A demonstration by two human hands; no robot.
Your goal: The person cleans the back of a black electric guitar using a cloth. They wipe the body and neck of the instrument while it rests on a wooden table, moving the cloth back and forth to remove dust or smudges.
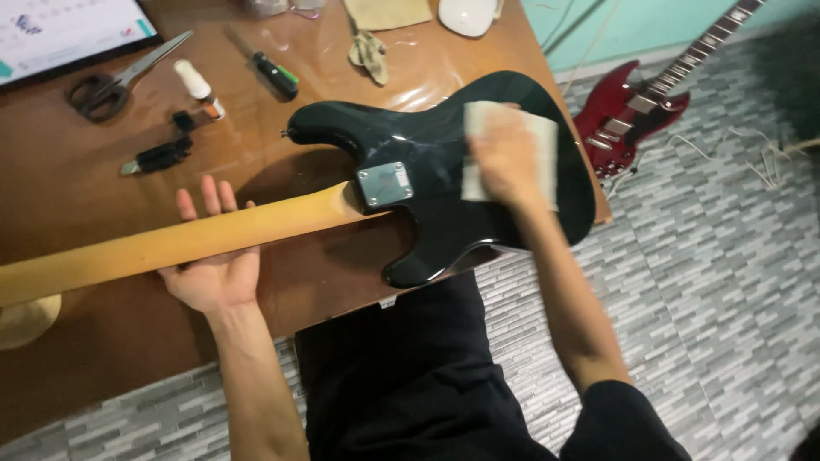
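Right hand (506, 158) presses flat on the cloth (538, 141) atop the black guitar (427, 128); left hand (213, 273), fingers spread, cradles its neck (154, 243); keep strokes even.

The left hand (213, 265) lay palm up, fingers (207, 198) straight and spread, pointing away from the body, its bare forearm running back toward the torso. The right hand (504, 158), blurred, was pressed flat, palm down, with its bare forearm angled back to a bent elbow.
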